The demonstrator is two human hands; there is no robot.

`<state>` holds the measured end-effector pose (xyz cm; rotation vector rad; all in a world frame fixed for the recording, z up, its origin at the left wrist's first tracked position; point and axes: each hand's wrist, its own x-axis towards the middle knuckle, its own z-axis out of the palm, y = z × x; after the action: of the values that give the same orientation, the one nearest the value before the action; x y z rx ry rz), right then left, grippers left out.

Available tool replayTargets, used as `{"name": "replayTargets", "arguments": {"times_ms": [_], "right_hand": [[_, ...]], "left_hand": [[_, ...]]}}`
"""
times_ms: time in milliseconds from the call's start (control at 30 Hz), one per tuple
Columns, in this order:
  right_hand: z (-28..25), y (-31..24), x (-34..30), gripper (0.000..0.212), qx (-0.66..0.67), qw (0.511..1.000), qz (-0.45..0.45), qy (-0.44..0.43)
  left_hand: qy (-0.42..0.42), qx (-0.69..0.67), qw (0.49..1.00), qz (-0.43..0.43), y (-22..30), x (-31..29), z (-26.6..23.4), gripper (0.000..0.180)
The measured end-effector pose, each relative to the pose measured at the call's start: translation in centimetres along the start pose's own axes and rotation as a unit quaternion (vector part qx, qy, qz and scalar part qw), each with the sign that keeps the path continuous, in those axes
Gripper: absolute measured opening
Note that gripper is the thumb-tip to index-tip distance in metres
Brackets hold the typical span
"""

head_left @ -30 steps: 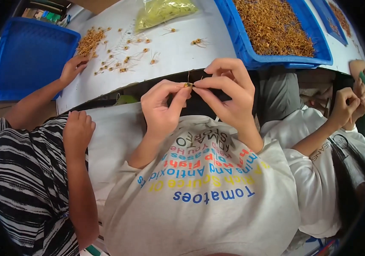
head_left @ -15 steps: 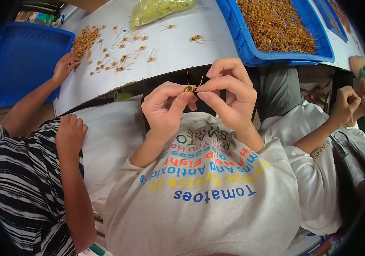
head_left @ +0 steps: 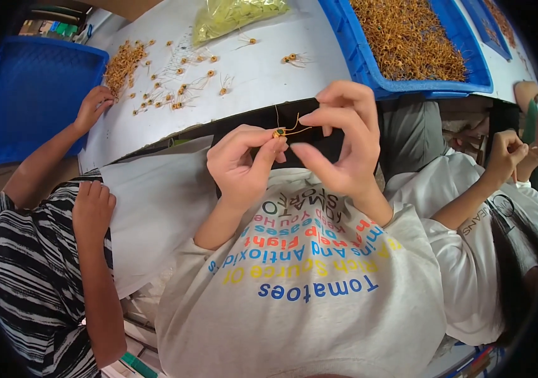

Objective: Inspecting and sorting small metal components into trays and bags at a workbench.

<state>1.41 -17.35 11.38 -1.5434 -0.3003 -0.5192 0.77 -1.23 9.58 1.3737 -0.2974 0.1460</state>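
While the left hand (head_left: 240,160) pinches a small golden piece with a dark green centre (head_left: 279,133) between thumb and forefinger, the right hand (head_left: 347,138) sits just beside it with its thumb and forefinger spread apart. The piece is held up in front of the wearer's printed pale shirt (head_left: 306,277), off the near edge of the white table (head_left: 269,88). Thin golden strands stick out from it, one rising and others reaching toward the right hand; whether the right forefinger touches one of them, I cannot tell. On the table, similar small pieces (head_left: 181,89) with fine strands lie scattered to the left, and one like them (head_left: 291,58) lies well apart, nearer the middle. A clear bag of yellow-green material (head_left: 237,19) rests toward the far side. To the right, a blue tray (head_left: 420,87) carries a thick heap of golden-brown wiry bits (head_left: 407,44). At the left, another blue tray (head_left: 42,94) stands near a loose orange-brown pile (head_left: 124,68), and a co-worker's hand (head_left: 94,108) is at the pile's lower edge. That co-worker wears a black-and-white striped top (head_left: 29,283); on the other side sits a person in a white shirt (head_left: 470,252).
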Motion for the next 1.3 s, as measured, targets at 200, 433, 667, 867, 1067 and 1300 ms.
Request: {"name": "replayTargets", "arguments": {"times_ms": [200, 433, 667, 867, 1067, 1300], "right_hand": [[0.2, -0.1, 0.2, 0.013, -0.114, 0.984, -0.129, -0.034], [0.0, -0.1, 1.1, 0.011, -0.099, 0.986, -0.098, -0.088], [0.1, -0.1, 1.9, 0.009, 0.002, 0.993, -0.032, -0.113], [-0.2, -0.6, 2.7, 0.006, 0.043, 0.991, 0.025, -0.122], [-0.9, -1.1, 4.6, 0.001, 0.093, 0.969, 0.139, -0.183], [-0.7, 0.5, 7.7, 0.003, 0.070, 0.931, 0.060, -0.354]], "left_hand": [[0.004, 0.138, 0.985, 0.099, 0.2, 0.8, -0.2, 0.017], [-0.015, 0.174, 0.980, 0.093, 0.1, 0.7, -0.5, 0.021], [-0.079, 0.168, 0.975, 0.124, 0.0, 1.0, -1.2, 0.015], [-0.088, 0.092, 0.990, 0.059, -0.2, 0.8, -1.9, 0.016], [-0.095, 0.034, 0.995, 0.014, 0.4, 1.0, -2.8, 0.016], [-0.098, 0.063, 0.993, -0.024, 0.5, 2.0, -3.0, 0.013]]}}
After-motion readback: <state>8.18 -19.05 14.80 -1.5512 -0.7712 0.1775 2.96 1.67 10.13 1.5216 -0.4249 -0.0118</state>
